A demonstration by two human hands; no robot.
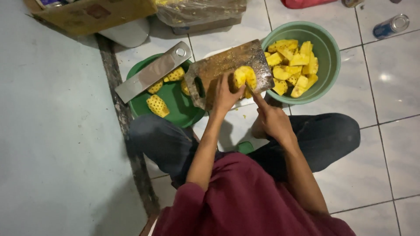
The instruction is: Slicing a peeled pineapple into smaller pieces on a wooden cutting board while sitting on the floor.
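My left hand (225, 94) grips a peeled yellow pineapple piece (245, 78) and presses it on a worn wooden cutting board (218, 65). My right hand (272, 121) is closed beside it. Its index finger stretches along a thin dark knife (257, 98) that meets the fruit's lower right side. Little of the blade shows. A green bowl (329, 52) right of the board holds several cut pineapple chunks (292, 65). A green plate (175, 107) left of the board carries a few peeled pieces (157, 105) and a flat steel cleaver (153, 72) resting across its rim.
I sit on a pale tiled floor (385, 131) with my knees on either side of the board. A cardboard box (94, 15) and a plastic-wrapped bundle (199, 11) lie at the top. A tin can (390, 25) lies at the upper right, and a grey mat (52, 131) covers the left.
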